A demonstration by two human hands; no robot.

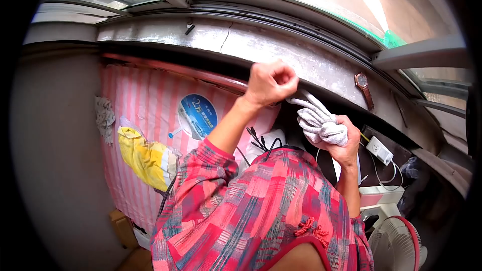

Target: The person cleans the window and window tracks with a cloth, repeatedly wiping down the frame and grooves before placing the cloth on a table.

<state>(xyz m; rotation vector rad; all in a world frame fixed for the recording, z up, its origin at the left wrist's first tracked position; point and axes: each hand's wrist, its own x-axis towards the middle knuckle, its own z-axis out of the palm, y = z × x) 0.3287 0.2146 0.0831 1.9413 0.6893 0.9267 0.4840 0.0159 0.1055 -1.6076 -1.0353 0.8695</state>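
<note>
My right hand (343, 143) grips a bundle of grey-white knitted gloves (321, 126), rolled into a knot-like ball. Several finger-like strips stick out of it toward the upper left. Just above and left of those strips is my left hand (271, 83), raised near the window ledge. Its fingers are curled into a fist, slightly blurred, and whatever may be inside them is hidden. A small gap seems to lie between this fist and the bundle, though I cannot tell whether a strip touches it.
A wristwatch (363, 90) lies on the window ledge (261, 42). At left, a pink striped cloth (135, 85) carries a round blue-and-white fan (199, 115) and yellow fabric (140, 158). Black cables (258, 140), a white power strip (380, 149) and an electric fan (396, 243) are close to my body.
</note>
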